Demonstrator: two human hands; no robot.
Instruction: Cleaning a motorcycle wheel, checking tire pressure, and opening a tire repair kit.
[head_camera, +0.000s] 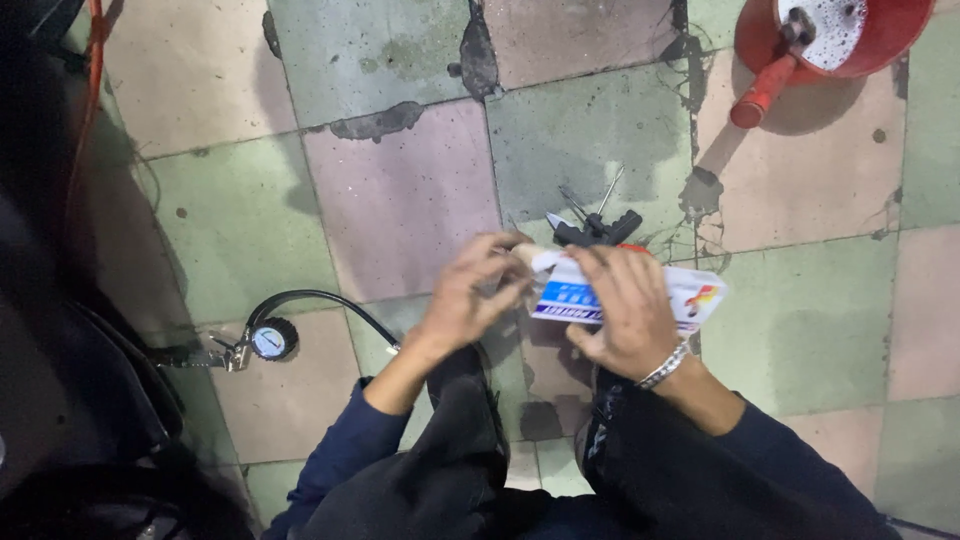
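Note:
My right hand (625, 308) grips a white, flat tube-like pack (697, 295) with blue and red print, held level above the tiled floor. My left hand (472, 292) is closed on the pack's left end (545, 262), fingers pinching near its tip. A silver bracelet (664, 366) circles my right wrist. Just beyond the hands, black-handled pointed tools (597, 226) lie on the tiles. Both forearms wear dark blue sleeves.
A tyre inflator gauge (270, 338) with a black hose (340, 303) lies on the floor at left. A red pan (836, 35) holding foamy liquid sits top right. Dark machine parts (50, 330) and an orange cable (92, 70) fill the left edge. My dark trousers (470, 450) are below.

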